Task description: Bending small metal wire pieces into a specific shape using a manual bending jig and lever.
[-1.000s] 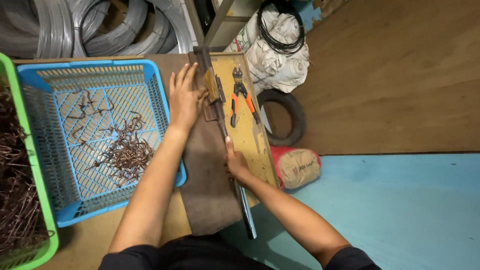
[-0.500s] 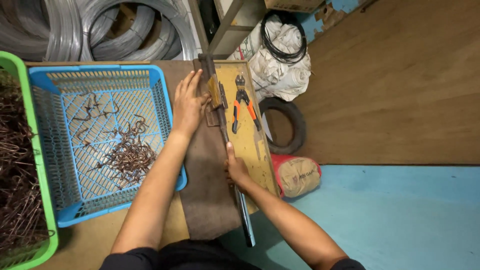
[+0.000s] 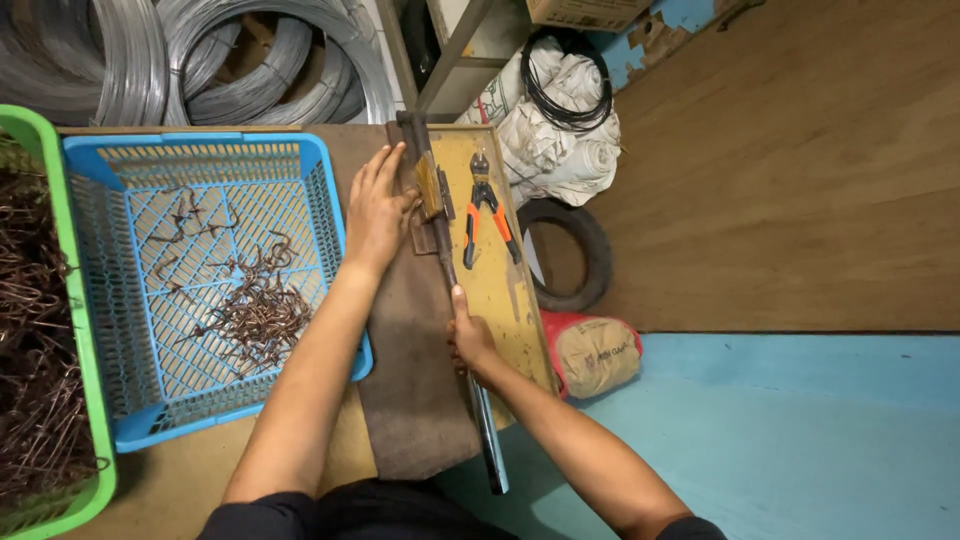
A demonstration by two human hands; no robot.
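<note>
Rusty steel makes up the long lever (image 3: 462, 330) that is lying along the yellow board (image 3: 500, 270) at the right edge of the worktop (image 3: 180, 480), its far end meeting a small hinged bracket (image 3: 432, 190) near the board's far left corner and its shiny near end sticking out past the worktop's near edge. In the head view, the right hand (image 3: 468, 340) is wrapping around this lever about midway along it, fingers curled shut on the bar and the thumb lying along the top. The left hand (image 3: 376, 210) is resting flat with fingers spread and pointing away from the person, palm down on the brown mat (image 3: 415, 400) just beside the bracket, its fingertips touching or nearly touching the metal there; whether anything is lying under the palm cannot be told. A pair of orange-handled pliers (image 3: 487, 215) is lying on the yellow board, to the right of the lever. To the left of the mat, a blue basket (image 3: 330, 200) is sitting on the worktop holding a loose heap of bent rusty wire hooks (image 3: 250, 310). At the worktop's left edge, a green basket (image 3: 85, 400) is holding many more of the same hooks. Coils of grey wire (image 3: 200, 60) are standing beyond the far edge. On the floor to the right, a black tyre (image 3: 590, 250) and a red and tan sack (image 3: 595, 355) are lying beside the board.
</note>
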